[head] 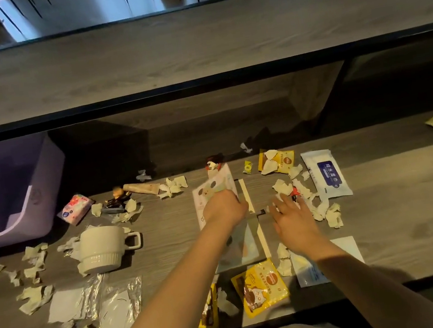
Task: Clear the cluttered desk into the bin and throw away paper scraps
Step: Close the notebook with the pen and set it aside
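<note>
Purple bin (45, 189) looks empty, scraps (37, 298) surround the mug (101, 248); right of it, left hand (224, 207) grips a booklet (213, 186), right hand (291, 220) spread open

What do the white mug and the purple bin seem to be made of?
The white mug looks like glazed ceramic: thick ribbed wall, soft sheen. The purple bin is probably matte plastic: smooth, evenly coloured moulded walls.

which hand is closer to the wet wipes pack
Right. The right hand sits just left of the wet wipes pack, over paper scraps beside it; the left hand is farther left, holding a pale illustrated card.
</note>
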`<state>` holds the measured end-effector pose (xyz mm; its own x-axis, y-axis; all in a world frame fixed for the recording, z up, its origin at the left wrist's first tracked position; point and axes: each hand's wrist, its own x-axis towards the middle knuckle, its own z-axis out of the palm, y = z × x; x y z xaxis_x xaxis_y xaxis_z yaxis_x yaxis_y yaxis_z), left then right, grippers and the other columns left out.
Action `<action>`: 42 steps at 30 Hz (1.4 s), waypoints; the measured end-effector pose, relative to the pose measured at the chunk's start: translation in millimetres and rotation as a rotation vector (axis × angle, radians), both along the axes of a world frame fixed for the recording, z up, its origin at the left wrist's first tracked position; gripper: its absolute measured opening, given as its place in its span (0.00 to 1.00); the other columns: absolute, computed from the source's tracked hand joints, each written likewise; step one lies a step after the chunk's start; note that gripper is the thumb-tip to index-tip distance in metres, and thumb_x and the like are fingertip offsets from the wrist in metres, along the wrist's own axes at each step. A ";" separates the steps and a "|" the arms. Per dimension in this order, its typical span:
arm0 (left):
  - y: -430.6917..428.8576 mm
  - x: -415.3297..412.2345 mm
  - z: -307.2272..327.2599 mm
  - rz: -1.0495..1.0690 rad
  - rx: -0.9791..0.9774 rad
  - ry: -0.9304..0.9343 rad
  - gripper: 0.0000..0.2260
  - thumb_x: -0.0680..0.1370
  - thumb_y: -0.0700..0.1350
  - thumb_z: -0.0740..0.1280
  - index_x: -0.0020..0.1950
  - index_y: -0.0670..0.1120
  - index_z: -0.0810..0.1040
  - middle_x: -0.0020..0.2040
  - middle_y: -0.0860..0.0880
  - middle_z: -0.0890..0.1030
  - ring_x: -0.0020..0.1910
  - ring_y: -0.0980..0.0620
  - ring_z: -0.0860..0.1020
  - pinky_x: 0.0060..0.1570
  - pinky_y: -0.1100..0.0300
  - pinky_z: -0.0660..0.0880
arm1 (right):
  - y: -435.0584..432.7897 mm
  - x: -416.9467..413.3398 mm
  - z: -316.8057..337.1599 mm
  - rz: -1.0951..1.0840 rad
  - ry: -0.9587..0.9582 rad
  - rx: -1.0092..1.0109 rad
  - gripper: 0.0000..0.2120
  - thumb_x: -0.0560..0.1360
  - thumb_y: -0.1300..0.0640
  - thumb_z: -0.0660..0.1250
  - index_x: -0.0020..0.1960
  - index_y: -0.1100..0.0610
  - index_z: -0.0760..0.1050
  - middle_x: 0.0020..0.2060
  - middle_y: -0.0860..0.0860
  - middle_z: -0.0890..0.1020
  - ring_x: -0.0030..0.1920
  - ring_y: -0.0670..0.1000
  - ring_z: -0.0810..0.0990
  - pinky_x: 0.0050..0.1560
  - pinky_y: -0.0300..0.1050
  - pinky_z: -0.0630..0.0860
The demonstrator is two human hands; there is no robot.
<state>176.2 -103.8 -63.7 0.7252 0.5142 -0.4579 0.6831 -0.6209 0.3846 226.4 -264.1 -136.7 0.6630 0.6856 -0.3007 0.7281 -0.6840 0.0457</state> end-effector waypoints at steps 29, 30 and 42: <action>40.7 -62.4 -55.5 0.356 -0.229 0.025 0.22 0.72 0.58 0.67 0.54 0.42 0.74 0.54 0.44 0.75 0.56 0.44 0.74 0.55 0.54 0.74 | 40.0 -6.1 1.6 0.053 0.148 0.040 0.32 0.79 0.41 0.52 0.76 0.57 0.50 0.75 0.55 0.57 0.76 0.54 0.53 0.74 0.58 0.50; 39.3 -58.8 -56.7 0.438 -0.305 -0.016 0.22 0.70 0.60 0.68 0.50 0.42 0.75 0.51 0.44 0.77 0.53 0.45 0.76 0.54 0.54 0.75 | 40.9 -6.3 1.7 0.046 0.156 0.042 0.32 0.79 0.42 0.52 0.76 0.57 0.50 0.75 0.55 0.57 0.76 0.54 0.53 0.74 0.57 0.50; 25.0 -48.7 -14.5 0.710 -0.634 -0.457 0.12 0.77 0.44 0.66 0.51 0.45 0.63 0.47 0.48 0.76 0.48 0.49 0.79 0.40 0.56 0.78 | 49.5 -1.8 17.8 -0.111 0.180 0.411 0.22 0.79 0.46 0.56 0.68 0.56 0.66 0.63 0.54 0.74 0.63 0.57 0.71 0.65 0.52 0.64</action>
<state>127.5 -78.8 -78.2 0.5234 0.6500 -0.5510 0.5194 0.2693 0.8110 224.6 -214.6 -118.9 0.7011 0.7001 -0.1355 0.6213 -0.6930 -0.3658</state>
